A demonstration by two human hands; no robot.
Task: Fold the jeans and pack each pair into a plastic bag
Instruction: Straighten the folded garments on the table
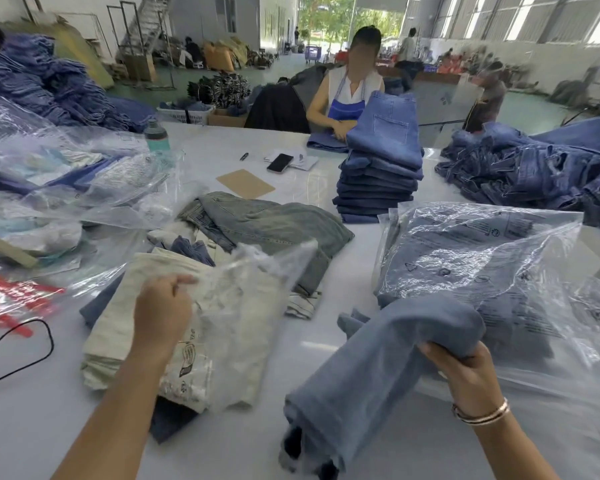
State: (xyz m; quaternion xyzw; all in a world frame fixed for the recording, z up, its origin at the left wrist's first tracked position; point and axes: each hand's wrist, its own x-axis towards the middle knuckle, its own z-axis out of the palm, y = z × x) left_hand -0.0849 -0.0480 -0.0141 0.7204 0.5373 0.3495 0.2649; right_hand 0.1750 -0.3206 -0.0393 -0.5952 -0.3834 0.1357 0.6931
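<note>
Toward five o'clock on the white table point(326, 157), your right hand point(465, 372) grips a folded pair of blue jeans point(378, 372) by the upper fold, fingers curled tight into the denim. Its lower end hangs toward six o'clock, just above the tabletop. At seven o'clock your left hand point(161, 315) pinches the edge of a clear plastic bag point(243, 306) that lies over a cream pair point(118, 327); the thumb and fingers close on the film, though the blur hides exactly how much they hold.

The step in hand looks like bagging this pair. Lift the film with your left hand until the mouth gapes wide, then feed the jeans in folded end first, so the loose hems trail and the fold stays flat. Keep your right grip across the whole width, or the layers will likely slide apart. Once it is inside, smooth the air out toward the opening.

At three o'clock a bagged pair point(465, 271) already lies packed. At twelve o'clock a stack of folded jeans point(378, 181) waits, well apart from your hands.
</note>
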